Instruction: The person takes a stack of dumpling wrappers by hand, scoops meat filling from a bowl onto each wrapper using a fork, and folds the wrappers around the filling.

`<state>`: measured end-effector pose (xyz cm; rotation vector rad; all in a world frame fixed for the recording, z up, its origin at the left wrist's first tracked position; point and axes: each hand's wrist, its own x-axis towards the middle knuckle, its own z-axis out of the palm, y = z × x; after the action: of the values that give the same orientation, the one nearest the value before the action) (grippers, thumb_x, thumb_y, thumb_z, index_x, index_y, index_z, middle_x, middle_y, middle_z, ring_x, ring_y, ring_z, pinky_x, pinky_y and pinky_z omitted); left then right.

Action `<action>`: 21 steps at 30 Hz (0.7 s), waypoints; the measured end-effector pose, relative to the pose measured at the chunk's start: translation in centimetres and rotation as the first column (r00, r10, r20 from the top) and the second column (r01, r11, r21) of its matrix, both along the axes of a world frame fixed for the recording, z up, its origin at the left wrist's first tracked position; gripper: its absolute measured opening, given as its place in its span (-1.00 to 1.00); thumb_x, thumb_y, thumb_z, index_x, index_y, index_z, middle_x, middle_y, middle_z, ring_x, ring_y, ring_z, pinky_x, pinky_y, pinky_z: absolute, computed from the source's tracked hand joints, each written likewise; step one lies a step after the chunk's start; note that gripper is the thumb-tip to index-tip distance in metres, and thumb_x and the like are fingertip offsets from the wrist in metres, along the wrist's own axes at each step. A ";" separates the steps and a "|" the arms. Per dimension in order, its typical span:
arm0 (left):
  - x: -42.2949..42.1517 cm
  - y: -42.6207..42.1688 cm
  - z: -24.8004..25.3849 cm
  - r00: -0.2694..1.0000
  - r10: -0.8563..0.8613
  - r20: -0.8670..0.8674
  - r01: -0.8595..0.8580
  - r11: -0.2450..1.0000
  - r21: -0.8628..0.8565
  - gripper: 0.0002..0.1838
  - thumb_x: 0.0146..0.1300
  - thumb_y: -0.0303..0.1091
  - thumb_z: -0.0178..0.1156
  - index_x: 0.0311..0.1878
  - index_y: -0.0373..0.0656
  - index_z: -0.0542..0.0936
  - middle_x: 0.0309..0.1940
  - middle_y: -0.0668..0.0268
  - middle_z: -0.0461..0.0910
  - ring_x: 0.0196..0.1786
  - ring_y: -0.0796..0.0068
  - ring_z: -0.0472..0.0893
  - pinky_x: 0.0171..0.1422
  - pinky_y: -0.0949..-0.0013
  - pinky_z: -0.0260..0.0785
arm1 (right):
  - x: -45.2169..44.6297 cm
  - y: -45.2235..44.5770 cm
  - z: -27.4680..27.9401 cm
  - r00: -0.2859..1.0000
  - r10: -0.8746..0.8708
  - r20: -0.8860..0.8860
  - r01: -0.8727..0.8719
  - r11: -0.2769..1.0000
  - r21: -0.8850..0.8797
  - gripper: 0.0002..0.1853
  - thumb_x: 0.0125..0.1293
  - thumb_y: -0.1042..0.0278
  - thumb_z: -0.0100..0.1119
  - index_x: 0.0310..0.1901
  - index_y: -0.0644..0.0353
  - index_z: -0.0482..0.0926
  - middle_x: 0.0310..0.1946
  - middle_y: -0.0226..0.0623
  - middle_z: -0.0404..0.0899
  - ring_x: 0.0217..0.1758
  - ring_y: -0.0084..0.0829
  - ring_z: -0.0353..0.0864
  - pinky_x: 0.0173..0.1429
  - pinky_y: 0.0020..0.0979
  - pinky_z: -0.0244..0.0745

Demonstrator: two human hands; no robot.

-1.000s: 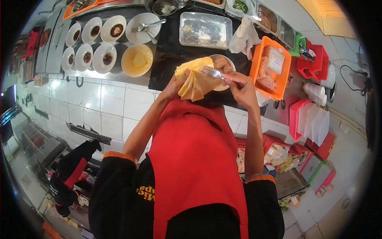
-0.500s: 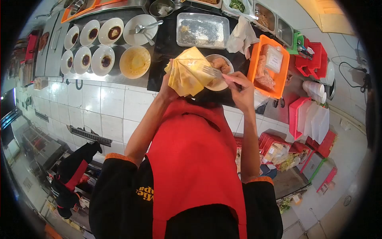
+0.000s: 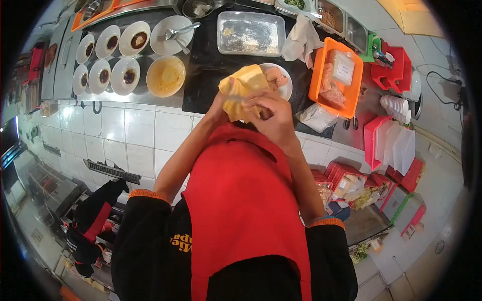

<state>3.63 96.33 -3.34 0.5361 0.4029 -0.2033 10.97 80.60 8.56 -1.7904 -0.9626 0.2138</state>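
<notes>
A loose stack of thin, pliant yellow sheets is gripped at its left side by the left hand, whose fingers are partly hidden behind the folds. The stack is held over the near edge of the black worktop, its squared corners splayed and its lower part creased. A metal fork, blurred, is held across the sheets by the bent, closed fingers of the right hand.

Just behind the stack — and partly covered by it — a round white bowl is seen, filled with a soft, lumpy pinkish mass. Farther back, a shallow tray with rounded corners is dusted with whitish powder; a crumpled white cloth is set beside it.

To the left, a strip of smooth dark surface is left between the sheets and a yellow-smeared bowl. To the right, a narrower gap is left between the white bowl and a rigid orange basket — tighter room, bounded by the basket's raised wall.
</notes>
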 end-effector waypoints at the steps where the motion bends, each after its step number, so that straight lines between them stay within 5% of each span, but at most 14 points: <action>1: -0.2 0.4 -0.6 1.000 0.007 0.022 -0.002 0.980 -0.201 -0.32 0.56 0.21 -0.13 0.45 -0.17 0.33 0.24 0.09 0.56 0.21 0.23 0.64 0.27 0.11 0.57 | -0.6 -0.4 0.8 0.972 0.007 -0.237 -0.032 0.994 -0.102 -0.80 0.13 0.56 0.46 -0.19 0.28 0.70 -0.20 -0.30 0.68 -0.23 -0.43 0.66 -0.13 -0.45 0.54; 2: -0.4 1.0 -1.0 0.999 0.019 0.043 -0.001 0.920 -0.393 -0.27 0.56 0.27 -0.21 0.46 -0.17 0.32 0.28 0.05 0.54 0.23 0.14 0.63 0.30 0.04 0.55 | -1.2 -0.7 1.9 0.894 -0.037 -0.446 -0.065 0.976 -0.210 -0.79 0.17 0.57 0.43 -0.13 0.28 0.73 -0.19 -0.30 0.71 -0.22 -0.48 0.66 -0.12 -0.46 0.55; 4: -1.6 2.1 -3.3 0.994 0.052 0.098 -0.004 0.902 -0.432 -0.22 0.54 0.34 -0.30 0.49 -0.13 0.31 0.32 0.04 0.51 0.26 0.05 0.61 0.36 -0.04 0.50 | -0.7 -2.0 1.5 0.826 -0.038 -0.562 -0.076 0.981 -0.178 -0.74 0.27 0.58 0.35 0.00 0.29 0.73 -0.14 -0.33 0.72 -0.19 -0.55 0.64 -0.10 -0.52 0.51; 5: -2.3 2.6 -4.5 0.995 0.062 0.073 -0.026 0.909 -0.415 -0.22 0.53 0.34 -0.29 0.49 -0.11 0.31 0.32 0.06 0.51 0.26 0.07 0.61 0.36 -0.03 0.50 | 0.0 -3.3 -1.8 0.892 -0.032 -0.450 0.017 0.999 -0.037 -0.72 0.35 0.56 0.29 0.08 0.23 0.73 -0.10 -0.32 0.73 -0.22 -0.53 0.62 -0.13 -0.49 0.47; 6: -2.9 3.1 -5.2 0.996 0.075 0.046 -0.051 0.916 -0.397 -0.23 0.53 0.34 -0.28 0.49 -0.10 0.31 0.32 0.08 0.52 0.25 0.09 0.62 0.35 -0.01 0.51 | 0.9 -4.5 -2.5 0.861 -0.145 -0.487 0.109 0.989 -0.102 -0.74 0.37 0.51 0.28 0.06 0.18 0.75 -0.14 -0.29 0.72 -0.22 -0.49 0.61 -0.15 -0.45 0.48; 7: -3.5 3.4 -5.2 0.997 0.057 -0.048 -0.070 0.939 -0.336 -0.25 0.53 0.34 -0.26 0.46 -0.08 0.35 0.30 0.12 0.54 0.24 0.12 0.63 0.33 0.00 0.52 | 2.1 -6.7 -4.1 0.907 -0.278 -0.317 0.150 0.916 -0.373 -0.75 0.37 0.49 0.24 0.03 0.12 0.77 -0.18 -0.18 0.71 -0.21 -0.33 0.68 -0.11 -0.32 0.55; 8: -4.0 3.5 -5.6 0.997 0.058 -0.052 -0.073 0.939 -0.337 -0.25 0.53 0.34 -0.26 0.46 -0.08 0.35 0.30 0.12 0.54 0.24 0.12 0.63 0.33 0.00 0.52 | 2.5 -8.0 -5.0 0.906 -0.277 -0.320 0.148 0.915 -0.374 -0.75 0.37 0.49 0.24 0.03 0.12 0.77 -0.18 -0.18 0.71 -0.21 -0.33 0.68 -0.11 -0.32 0.55; 10: -4.7 3.3 -7.2 0.985 0.031 -0.168 -0.064 0.979 -0.196 -0.29 0.53 0.31 -0.22 0.41 -0.09 0.40 0.24 0.15 0.58 0.21 0.18 0.65 0.29 0.06 0.55 | 2.9 -9.3 -6.2 0.939 -0.343 0.040 0.264 0.639 -0.722 -0.73 0.33 0.50 0.18 -0.01 0.08 0.78 -0.23 -0.10 0.67 -0.19 -0.12 0.70 -0.09 -0.18 0.58; 14: -5.0 1.5 -10.8 0.984 -0.026 -0.176 0.011 0.996 -0.086 -0.28 0.54 0.29 -0.23 0.46 -0.09 0.34 0.33 0.10 0.51 0.30 0.12 0.59 0.37 0.02 0.49 | 1.7 -8.0 -8.6 0.956 -0.249 0.156 0.286 0.669 -0.686 -0.74 0.29 0.47 0.16 -0.09 0.05 0.80 -0.24 -0.08 0.66 -0.17 -0.01 0.67 -0.07 -0.05 0.57; 21: -3.6 -0.1 -11.4 0.990 -0.102 -0.100 0.078 0.971 -0.224 -0.28 0.56 0.26 -0.26 0.48 -0.12 0.30 0.32 0.10 0.52 0.31 0.13 0.58 0.39 0.00 0.48 | 2.1 -8.2 -7.5 0.971 -0.216 0.102 0.221 0.654 -0.724 -0.77 0.27 0.48 0.17 -0.15 0.08 0.79 -0.26 -0.11 0.68 -0.14 0.01 0.68 -0.08 -0.04 0.54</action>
<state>0.00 96.19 -14.77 0.3257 0.4584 -0.3622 13.11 72.37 1.03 -2.6363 -0.6811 0.4953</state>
